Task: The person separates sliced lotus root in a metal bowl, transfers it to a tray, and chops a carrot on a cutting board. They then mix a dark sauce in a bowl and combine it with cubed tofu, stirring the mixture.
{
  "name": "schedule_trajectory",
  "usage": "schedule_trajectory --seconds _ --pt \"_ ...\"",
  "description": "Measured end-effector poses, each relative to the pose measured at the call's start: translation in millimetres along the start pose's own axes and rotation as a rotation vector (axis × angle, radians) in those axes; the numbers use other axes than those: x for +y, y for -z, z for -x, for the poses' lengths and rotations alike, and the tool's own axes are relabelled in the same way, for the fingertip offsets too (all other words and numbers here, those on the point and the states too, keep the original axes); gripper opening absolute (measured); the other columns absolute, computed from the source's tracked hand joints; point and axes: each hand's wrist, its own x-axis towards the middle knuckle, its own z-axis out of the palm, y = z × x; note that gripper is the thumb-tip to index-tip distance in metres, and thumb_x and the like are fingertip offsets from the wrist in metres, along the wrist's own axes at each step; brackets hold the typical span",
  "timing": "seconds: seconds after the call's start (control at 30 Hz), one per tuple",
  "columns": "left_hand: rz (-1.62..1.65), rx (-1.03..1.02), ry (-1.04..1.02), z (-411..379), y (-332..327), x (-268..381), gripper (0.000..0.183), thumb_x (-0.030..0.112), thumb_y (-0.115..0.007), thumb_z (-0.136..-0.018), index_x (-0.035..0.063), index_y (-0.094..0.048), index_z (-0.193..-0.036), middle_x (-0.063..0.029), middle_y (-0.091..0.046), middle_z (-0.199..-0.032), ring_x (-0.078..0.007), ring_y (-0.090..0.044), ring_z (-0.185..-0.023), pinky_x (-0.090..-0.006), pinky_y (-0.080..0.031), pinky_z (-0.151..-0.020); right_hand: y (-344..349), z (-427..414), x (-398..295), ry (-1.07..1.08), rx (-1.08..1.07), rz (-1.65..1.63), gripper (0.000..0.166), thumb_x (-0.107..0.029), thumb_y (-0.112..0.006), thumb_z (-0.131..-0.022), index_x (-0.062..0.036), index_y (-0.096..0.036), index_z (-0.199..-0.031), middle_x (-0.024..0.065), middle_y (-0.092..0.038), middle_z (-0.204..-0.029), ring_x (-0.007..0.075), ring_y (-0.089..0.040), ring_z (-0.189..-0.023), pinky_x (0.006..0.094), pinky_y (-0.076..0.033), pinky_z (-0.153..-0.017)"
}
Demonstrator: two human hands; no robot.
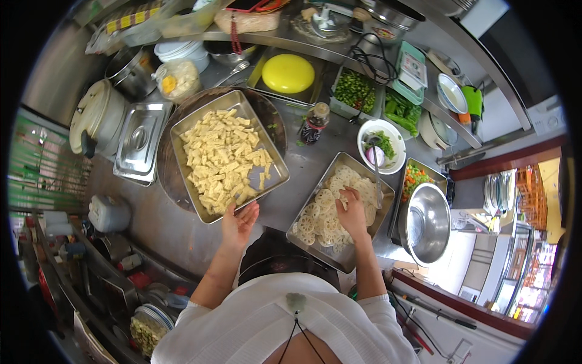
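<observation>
My left hand (241, 223) is half turned up beside the near corner of a metal tray (277, 178). Its thumb is by the rim, and nothing is in the palm. Pale yellow strips (223, 159), perhaps tofu skin, fill most of that tray, which rests on a round wooden chopping board (268, 111). Over a second metal tray (386, 200) my right hand (352, 216) hovers or rests on sliced lotus root (320, 214), fingers apart; contact is unclear. A long-handled spoon (377, 177) reaches from a white bowl (395, 159) towards this tray.
A sauce bottle (315, 123) stands between the board and the bowl, which holds greens and a cut onion (375, 155). To the right are a steel basin (425, 225) and a tray of diced vegetables (416, 179). Behind sit a yellow dome (288, 73) and chopped green vegetables (355, 90).
</observation>
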Motion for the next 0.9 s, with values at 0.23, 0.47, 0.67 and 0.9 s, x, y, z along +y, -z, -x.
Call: schedule_trajectory --seconds 0.23,0.47,0.67,0.9 --pt "0.043 -0.004 -0.149 -9.2 -13.8 -3.0 0.034 0.007 -0.040 -0.094 -0.0113 -0.043 -0.123 -0.0277 -0.054 -0.123 -0.0380 -0.060 -0.110 -0.0452 -0.053 -0.097 2.8 4.6 -31.4 -0.121 0.043 -0.222 0.026 -0.005 -0.063 -0.086 0.0007 -0.059 -0.110 0.0208 -0.053 -0.126 0.0378 -0.059 -0.106 0.0391 -0.052 -0.083" --pt "-0.003 -0.010 -0.208 -5.5 -6.3 47.4 0.031 0.006 -0.038 -0.094 -0.0205 -0.040 -0.110 -0.0338 -0.051 -0.119 -0.0456 -0.058 -0.107 -0.0512 -0.055 -0.094 -3.3 20.3 -29.8 -0.097 0.036 -0.206 0.025 -0.004 -0.063 -0.085 -0.0023 -0.059 -0.110 0.0174 -0.054 -0.125 0.0314 -0.062 -0.099 0.0369 -0.055 -0.076" --pt "-0.064 -0.114 -0.175 -32.2 -34.6 79.9 0.034 0.006 -0.037 -0.094 -0.0211 -0.035 -0.114 -0.0358 -0.049 -0.120 -0.0514 -0.057 -0.108 -0.0454 -0.059 -0.088 -9.7 15.6 -33.6 -0.101 0.008 -0.208 0.025 -0.003 -0.065 -0.084 -0.0024 -0.059 -0.108 0.0174 -0.054 -0.125 0.0325 -0.061 -0.100 0.0376 -0.055 -0.078" --pt "-0.078 -0.190 -0.172 -119.7 -90.8 49.7 0.039 0.007 -0.035 -0.095 -0.0222 -0.035 -0.120 -0.0351 -0.056 -0.111 -0.0495 -0.062 -0.095 -0.0506 -0.059 -0.085 9.7 -9.1 -56.6 0.017 -0.151 0.077 0.036 -0.017 -0.064 -0.085 -0.0025 -0.060 -0.117 0.0175 -0.048 -0.134 0.0369 -0.054 -0.116 0.0435 -0.047 -0.095"
